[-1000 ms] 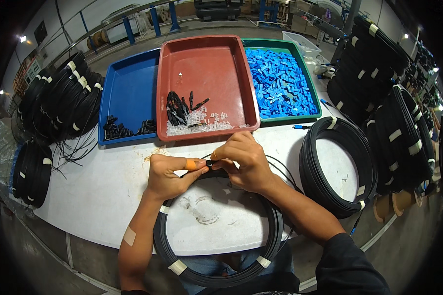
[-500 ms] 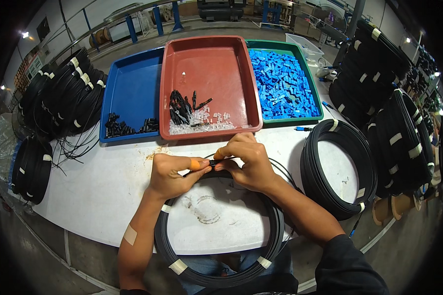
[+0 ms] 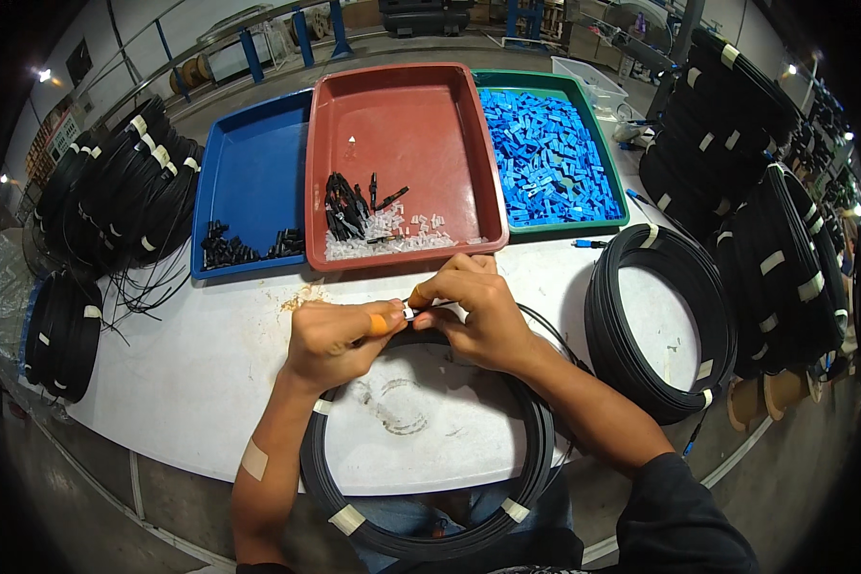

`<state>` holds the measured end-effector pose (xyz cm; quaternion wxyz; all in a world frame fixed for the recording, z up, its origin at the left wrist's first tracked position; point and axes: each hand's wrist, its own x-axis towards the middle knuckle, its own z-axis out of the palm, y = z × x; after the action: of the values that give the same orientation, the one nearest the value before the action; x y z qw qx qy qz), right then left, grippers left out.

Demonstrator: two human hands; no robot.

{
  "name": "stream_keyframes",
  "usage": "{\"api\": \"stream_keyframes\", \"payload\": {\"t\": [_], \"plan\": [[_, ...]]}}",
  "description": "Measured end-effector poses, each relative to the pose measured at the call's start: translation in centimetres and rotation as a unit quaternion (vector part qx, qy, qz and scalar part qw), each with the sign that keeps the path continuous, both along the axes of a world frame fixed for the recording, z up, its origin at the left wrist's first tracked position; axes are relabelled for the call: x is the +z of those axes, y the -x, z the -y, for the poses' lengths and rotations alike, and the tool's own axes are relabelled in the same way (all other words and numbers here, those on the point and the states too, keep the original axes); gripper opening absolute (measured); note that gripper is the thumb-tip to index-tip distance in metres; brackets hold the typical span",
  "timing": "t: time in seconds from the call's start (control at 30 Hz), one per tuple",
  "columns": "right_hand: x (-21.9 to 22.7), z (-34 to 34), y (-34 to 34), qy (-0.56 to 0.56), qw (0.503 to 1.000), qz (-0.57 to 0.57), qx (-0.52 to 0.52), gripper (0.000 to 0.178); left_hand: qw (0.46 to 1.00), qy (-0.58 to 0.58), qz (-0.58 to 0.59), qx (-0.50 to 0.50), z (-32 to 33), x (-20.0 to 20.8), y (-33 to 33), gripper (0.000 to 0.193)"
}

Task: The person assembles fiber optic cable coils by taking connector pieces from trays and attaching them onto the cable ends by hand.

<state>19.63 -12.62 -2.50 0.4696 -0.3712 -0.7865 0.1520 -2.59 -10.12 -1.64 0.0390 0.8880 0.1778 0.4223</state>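
Just in front of the red tray, my two hands meet fingertip to fingertip. My left hand point(image 3: 342, 333), orange tape on a finger, pinches a small connector point(image 3: 409, 313) that shows pale between the fingers. My right hand point(image 3: 478, 311), also with orange finger tape, is closed on the thin black cable point(image 3: 442, 305) where it meets the connector. Fingertips cover most of both parts. Below the hands lies a coil of black cable point(image 3: 541, 450) bound with pale tape, overhanging the table's near edge.
A blue tray point(image 3: 249, 172) holds black pieces, a red tray point(image 3: 402, 115) black connector parts and clear bits, a green tray point(image 3: 614, 191) many blue connector pieces. Another cable coil point(image 3: 603, 316) lies right on the white table point(image 3: 210, 383). Stacked coils point(image 3: 124, 201) flank both sides.
The black part between my fingertips is now mostly covered, and a pale piece shows there. My left fingers have closed further over it. The view has shifted slightly.
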Motion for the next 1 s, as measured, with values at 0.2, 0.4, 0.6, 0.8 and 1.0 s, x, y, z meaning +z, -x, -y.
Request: {"api": "stream_keyframes", "payload": {"t": [0.2,0.4,0.6,0.8,1.0], "plan": [[-0.1,0.4,-0.7,-0.128,0.989,0.056,-0.050,0.026,0.978,0.183,0.105,-0.003,0.3,-0.1,-1.0,0.011],[0.0,0.1,-0.3,0.004,0.999,0.051,0.007,0.017,0.991,-0.124,-0.035,-0.022,0.0,0.1,-0.2,0.009],[0.0,0.3,-0.3,-0.014,0.999,0.037,-0.009,0.019,1.000,-0.006,0.004,0.001,0.0,0.0,-0.1,0.008],[0.0,0.5,-0.5,-0.091,0.992,0.074,-0.051,0.021,0.994,0.099,0.038,-0.015,0.3,0.4,-0.6,0.007],[-0.5,-0.2,-0.4,0.041,0.997,0.062,0.015,0.020,0.988,-0.152,-0.034,-0.026,-0.3,-0.1,-0.5,0.008]]}}
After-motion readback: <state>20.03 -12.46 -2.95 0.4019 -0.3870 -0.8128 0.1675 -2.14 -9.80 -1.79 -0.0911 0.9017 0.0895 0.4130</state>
